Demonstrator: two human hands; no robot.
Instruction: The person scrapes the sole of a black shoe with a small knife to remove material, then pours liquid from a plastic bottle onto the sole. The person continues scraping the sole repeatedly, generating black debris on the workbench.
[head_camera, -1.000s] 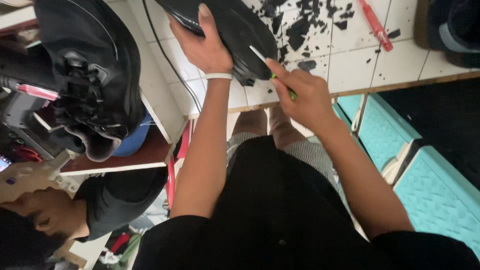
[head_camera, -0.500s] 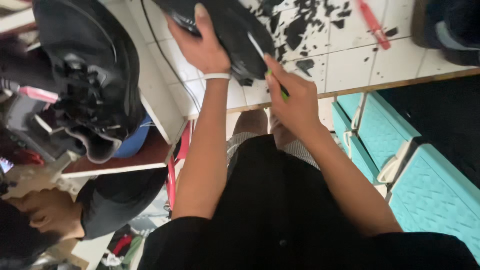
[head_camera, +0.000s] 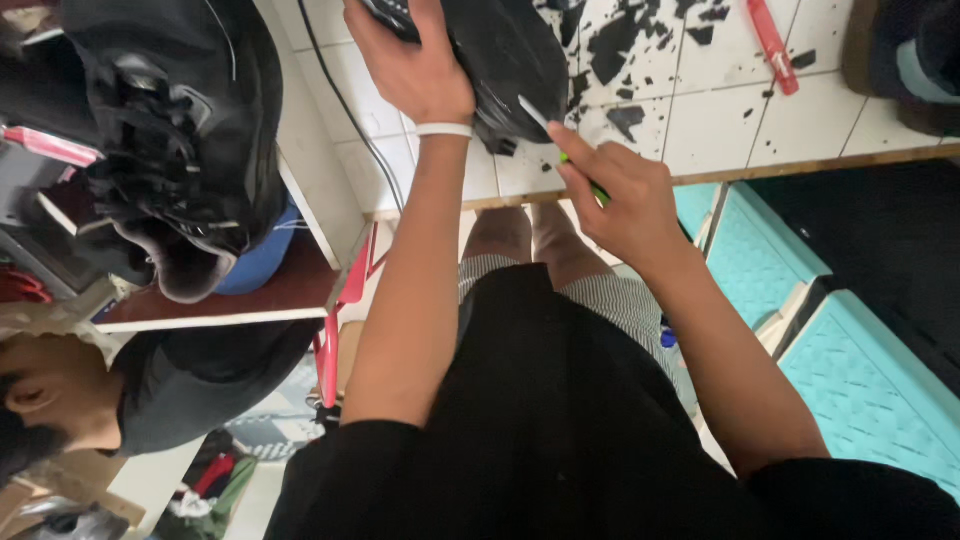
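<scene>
at the far left a pile of black shoes (head_camera: 165, 140) crowds a dark shelf (head_camera: 215, 305), and another person's sleeve (head_camera: 205, 385) shows below it. a black cable (head_camera: 345, 105) runs along the white tiled table (head_camera: 745, 125), whose wooden front edge runs right from the middle; open tile lies to the right, littered with black scraps (head_camera: 628, 38). the left hand (head_camera: 412, 62) clasps the top of a black shoe (head_camera: 515, 60), pressing it to the table near that edge. just right, the right hand (head_camera: 615, 190) grips a thin blade with a green handle (head_camera: 560, 145), its tip touching the shoe's lower side. a red tool (head_camera: 773, 45) lies further right, well apart. teal crates (head_camera: 870, 390) sit below. the shoe's upper part is cut off by the frame.
</scene>
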